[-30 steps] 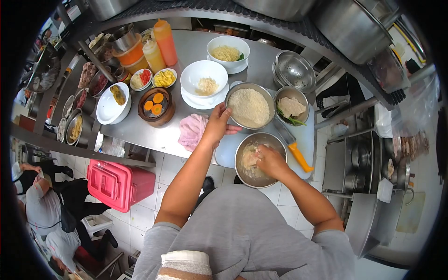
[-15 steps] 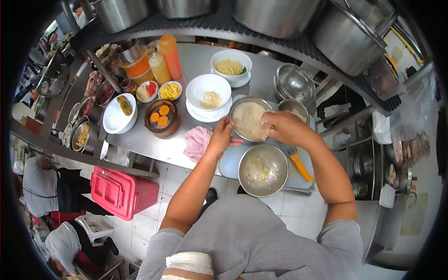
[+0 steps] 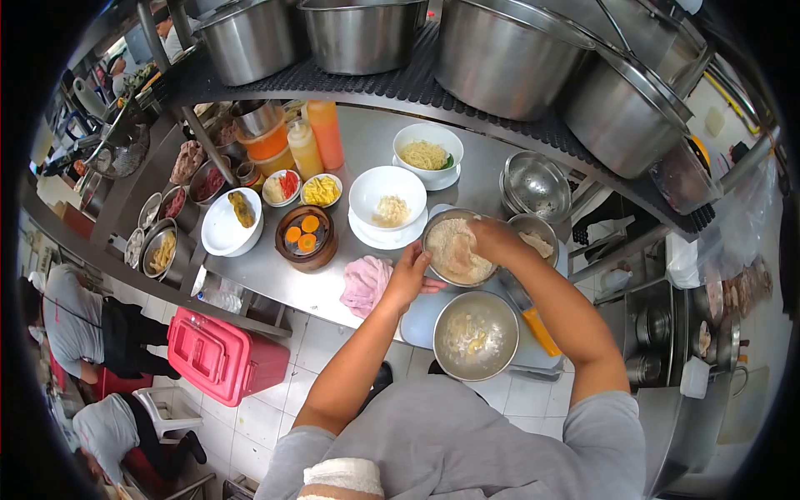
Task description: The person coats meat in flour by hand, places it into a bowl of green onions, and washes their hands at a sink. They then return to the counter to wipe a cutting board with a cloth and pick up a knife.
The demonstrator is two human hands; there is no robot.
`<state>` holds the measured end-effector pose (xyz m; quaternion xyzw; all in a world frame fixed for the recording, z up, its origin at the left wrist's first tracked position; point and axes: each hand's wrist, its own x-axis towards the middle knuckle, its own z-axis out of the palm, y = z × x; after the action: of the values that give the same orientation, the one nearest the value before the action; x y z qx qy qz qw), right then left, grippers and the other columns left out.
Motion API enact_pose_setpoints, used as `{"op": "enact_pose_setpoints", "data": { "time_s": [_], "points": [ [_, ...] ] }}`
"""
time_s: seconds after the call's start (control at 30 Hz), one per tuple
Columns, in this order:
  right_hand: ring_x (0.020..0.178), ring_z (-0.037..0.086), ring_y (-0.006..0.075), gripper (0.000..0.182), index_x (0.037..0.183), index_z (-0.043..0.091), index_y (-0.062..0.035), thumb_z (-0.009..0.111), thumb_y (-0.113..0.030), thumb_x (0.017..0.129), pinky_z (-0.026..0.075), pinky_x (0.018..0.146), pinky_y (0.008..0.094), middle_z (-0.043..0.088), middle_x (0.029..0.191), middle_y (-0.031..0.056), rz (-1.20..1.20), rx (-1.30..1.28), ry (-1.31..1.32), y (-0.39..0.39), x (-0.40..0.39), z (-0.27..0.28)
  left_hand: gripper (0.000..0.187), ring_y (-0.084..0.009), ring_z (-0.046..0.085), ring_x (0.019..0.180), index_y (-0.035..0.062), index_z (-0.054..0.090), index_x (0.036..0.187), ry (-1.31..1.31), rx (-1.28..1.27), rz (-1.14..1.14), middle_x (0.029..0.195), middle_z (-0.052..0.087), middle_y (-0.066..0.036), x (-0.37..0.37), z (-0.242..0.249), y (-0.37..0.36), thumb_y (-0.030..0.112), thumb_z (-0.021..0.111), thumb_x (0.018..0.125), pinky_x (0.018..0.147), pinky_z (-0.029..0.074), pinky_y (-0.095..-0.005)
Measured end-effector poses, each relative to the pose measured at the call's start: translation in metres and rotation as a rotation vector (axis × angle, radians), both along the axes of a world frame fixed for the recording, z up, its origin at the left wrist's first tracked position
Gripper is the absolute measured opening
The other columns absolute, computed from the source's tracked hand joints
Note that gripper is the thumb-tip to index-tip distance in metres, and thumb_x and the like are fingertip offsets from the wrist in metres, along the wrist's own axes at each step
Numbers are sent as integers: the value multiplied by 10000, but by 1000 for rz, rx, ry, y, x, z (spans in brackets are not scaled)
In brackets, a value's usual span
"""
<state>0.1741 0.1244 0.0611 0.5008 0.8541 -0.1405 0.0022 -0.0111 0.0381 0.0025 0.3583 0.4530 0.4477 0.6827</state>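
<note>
A metal bowl of pale crumbs (image 3: pixel 451 232) stands on the steel counter, with a flat piece of food (image 3: pixel 460 252) lying in the crumbs. My left hand (image 3: pixel 408 279) is at the bowl's left rim, fingers apart, the thumb near the edge. Reaching in from the right, my right hand (image 3: pixel 493 242) is over the crumbs by the food piece; its fingertips are partly hidden. Nearer my body is a metal bowl with white and yellow residue (image 3: pixel 475 335). A smaller metal bowl (image 3: pixel 534 233) with pale pieces sits to the right, and a yellow-handled tool (image 3: pixel 540 330) lies below it.
A pink cloth (image 3: pixel 365 285), white bowls (image 3: pixel 387 197), a round wooden container (image 3: pixel 306 237) and sauce bottles (image 3: pixel 325 133) stand leftward. Large pots (image 3: pixel 508 58) sit on the overhead shelf. A pink bin (image 3: pixel 225 354) and two people (image 3: pixel 79 312) are at lower left.
My right hand has lowered into the crumb bowl, and the flat piece now lies on the crumbs instead of hanging at the bowl's right edge. The whole view has shifted slightly.
</note>
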Motion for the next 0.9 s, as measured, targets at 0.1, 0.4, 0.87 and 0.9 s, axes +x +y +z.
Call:
{"op": "enact_pose_setpoints", "data": {
  "time_s": [0.1, 0.4, 0.87, 0.9],
  "points": [
    [1022, 538, 331, 452, 1060, 527, -2, 673, -190, 675, 448, 866, 390, 545, 1100, 191, -66, -69, -204, -19, -5, 3, 508, -254, 658, 683, 22, 181, 1351, -9, 13, 38, 1281, 392, -189, 7, -2, 2, 228, 392, 938, 542, 543, -275],
    [923, 609, 310, 407, 979, 607, 33, 690, -193, 651, 486, 819, 374, 620, 980, 211, -31, -202, -420, 12, -9, -21, 518, -247, 647, 623, -1, 136, 1359, -46, -9, 51, 1296, 376, -216, 8, 2, 5, 215, 361, 945, 503, 538, -277],
    [843, 634, 294, 371, 907, 650, 23, 683, -216, 626, 500, 746, 372, 637, 931, 211, -4, -184, -384, -1, -7, -31, 489, -261, 647, 640, -1, 181, 1333, -59, 21, 50, 1205, 428, -206, 9, -1, 7, 211, 378, 939, 522, 552, -286],
    [839, 634, 298, 390, 917, 644, 27, 686, -226, 623, 499, 748, 372, 637, 922, 213, 29, -173, -379, 8, -4, -34, 487, -262, 647, 640, -1, 181, 1331, -53, 20, 46, 1207, 426, -206, 8, -3, 8, 210, 378, 939, 524, 553, -289]
  ]
}}
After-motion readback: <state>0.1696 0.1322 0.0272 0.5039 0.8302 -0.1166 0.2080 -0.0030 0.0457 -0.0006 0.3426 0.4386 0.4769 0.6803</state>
